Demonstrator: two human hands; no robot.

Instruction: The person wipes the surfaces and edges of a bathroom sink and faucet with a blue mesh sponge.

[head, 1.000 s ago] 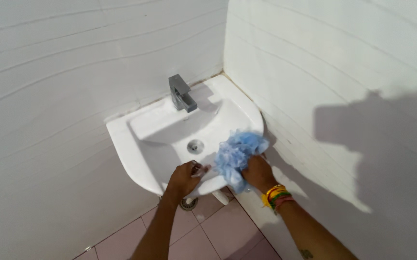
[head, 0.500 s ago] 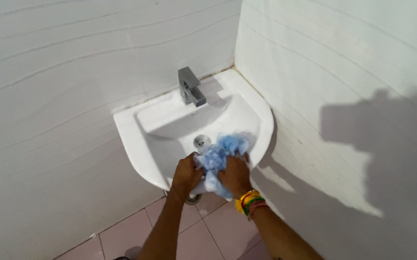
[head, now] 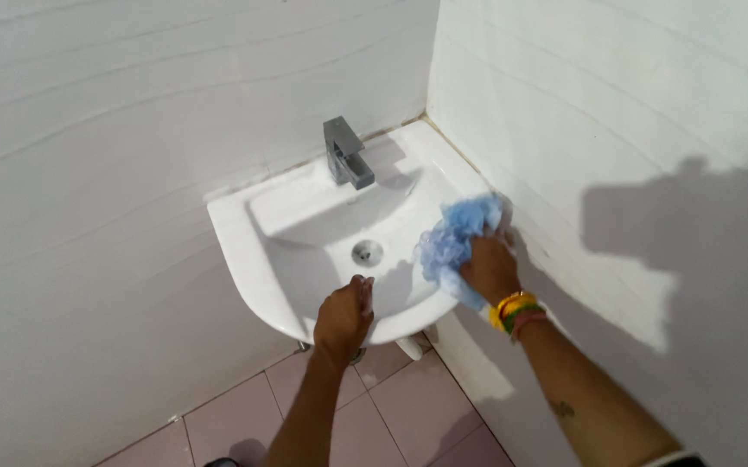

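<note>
In the head view, a white wall-hung sink [head: 244, 251] sits in the corner of two white tiled walls, its rounded front rim pointing toward 6 o'clock. A square grey metal tap [head: 346, 154] stands at the basin's 12 o'clock edge, its spout reaching over the bowl. A round metal drain [head: 367, 252] lies in the middle of the bowl.

The right hand [head: 488, 270] is closed around a blue scrubbing puff [head: 451, 242], pressing it against the sink's rim at about 3 o'clock from the drain, just beside the right-hand wall. The puff is a loose bunch of pale blue, ruffled mesh, lighter at the frilled edges and deeper blue in the folds. It bulges out above and to the left of the fingers, and a smaller tuft hangs below the hand over the rim's outer edge. Coloured bangles [head: 516, 311], yellow, orange, green and pink, ring the right wrist.

The left hand [head: 344, 316] rests on the front rim of the sink at about 6 o'clock from the drain, fingers curled loosely over the edge, holding nothing else. The two hands are well apart.

Pale pink floor tiles [head: 365, 424] show below the sink at 6 o'clock. A dark shadow of the person falls on the right-hand wall [head: 693, 259] at 3 o'clock.
</note>
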